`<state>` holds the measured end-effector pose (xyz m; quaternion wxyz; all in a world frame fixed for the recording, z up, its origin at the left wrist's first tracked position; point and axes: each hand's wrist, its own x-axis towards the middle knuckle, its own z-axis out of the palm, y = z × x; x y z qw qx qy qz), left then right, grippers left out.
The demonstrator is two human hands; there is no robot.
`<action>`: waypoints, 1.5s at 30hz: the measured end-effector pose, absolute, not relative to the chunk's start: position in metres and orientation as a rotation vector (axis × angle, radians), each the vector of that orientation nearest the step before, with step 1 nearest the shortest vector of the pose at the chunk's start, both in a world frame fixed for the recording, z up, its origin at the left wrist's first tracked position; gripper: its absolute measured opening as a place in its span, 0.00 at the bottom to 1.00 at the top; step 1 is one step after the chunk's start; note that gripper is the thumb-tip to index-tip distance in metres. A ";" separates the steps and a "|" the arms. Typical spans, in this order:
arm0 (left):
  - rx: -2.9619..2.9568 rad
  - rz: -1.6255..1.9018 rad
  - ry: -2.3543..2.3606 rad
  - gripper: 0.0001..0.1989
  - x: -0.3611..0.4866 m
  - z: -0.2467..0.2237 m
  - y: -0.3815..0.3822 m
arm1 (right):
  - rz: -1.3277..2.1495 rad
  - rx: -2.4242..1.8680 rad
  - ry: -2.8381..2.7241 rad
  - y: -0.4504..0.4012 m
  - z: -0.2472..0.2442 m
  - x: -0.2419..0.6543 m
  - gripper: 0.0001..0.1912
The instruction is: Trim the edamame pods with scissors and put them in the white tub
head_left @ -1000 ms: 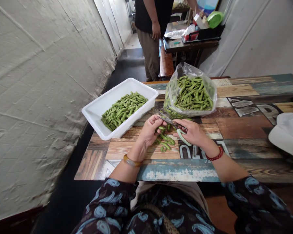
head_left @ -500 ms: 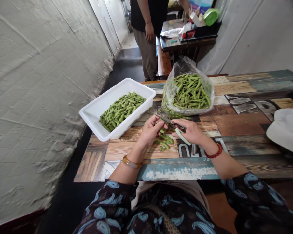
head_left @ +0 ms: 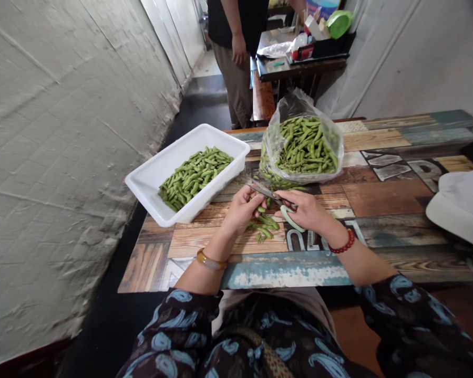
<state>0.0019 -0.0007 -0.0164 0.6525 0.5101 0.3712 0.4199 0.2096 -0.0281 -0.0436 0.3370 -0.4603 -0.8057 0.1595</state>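
My right hand [head_left: 302, 208] is closed round the pale green handles of a pair of scissors [head_left: 290, 218]. Their dark blades point left, reaching the fingertips of my left hand [head_left: 245, 209]. That hand is pinched on a green soybean pod [head_left: 261, 209], partly covered by the fingers. Below the hands, several loose pods [head_left: 266, 229] lie on the tabletop. A white plastic tub [head_left: 150, 181] holding many pods stands to the left. Beyond my hands, a clear plastic bag [head_left: 271, 139] full of pods sits open on the table.
The table [head_left: 386, 194] has a patchwork wood pattern. A white cap [head_left: 457, 205] lies at its right edge. Behind it, a person in a dark shirt [head_left: 238, 23] stands beside another table [head_left: 271, 71] with a green bowl [head_left: 339, 24] and a black tray. A pale wall [head_left: 55, 157] runs along the left.
The view has shifted slightly. The scissor blades look a little more open at my left fingertips. Both hands keep nearly the same place and grip.
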 end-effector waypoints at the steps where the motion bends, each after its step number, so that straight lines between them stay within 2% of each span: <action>1: 1.138 0.934 0.838 0.17 0.002 -0.016 -0.001 | 0.407 -1.197 -2.104 -0.028 -0.043 0.210 0.26; 7: 0.924 0.843 0.746 0.16 -0.004 -0.007 0.002 | 0.397 -1.184 -2.005 -0.026 -0.044 0.209 0.23; 12: 0.620 0.950 0.704 0.12 -0.022 0.003 0.015 | 0.383 -1.264 -1.830 -0.020 -0.046 0.215 0.24; 15: 0.609 0.972 0.767 0.17 -0.027 0.003 0.020 | 0.366 -1.273 -1.817 -0.019 -0.045 0.218 0.24; 19: 0.966 0.909 0.938 0.19 -0.022 -0.007 0.020 | 0.359 -1.282 -1.850 -0.020 -0.044 0.220 0.24; 25: 2.058 0.602 1.272 0.09 -0.015 -0.015 0.013 | 0.339 -1.273 -1.904 -0.020 -0.043 0.220 0.23; 29: 2.193 0.350 1.421 0.09 -0.012 -0.013 0.007 | 0.348 -1.274 -1.916 -0.021 -0.043 0.219 0.24; 35: 1.944 0.724 1.274 0.05 -0.010 -0.016 0.008 | 0.377 -1.308 -1.894 -0.021 -0.042 0.218 0.24; 39: 1.436 0.985 1.065 0.12 -0.013 -0.008 0.011 | 0.438 -1.288 -1.804 -0.020 -0.043 0.219 0.25; 45: 0.940 0.927 0.776 0.21 -0.013 0.000 0.005 | 0.462 -1.212 -1.902 -0.025 -0.037 0.213 0.25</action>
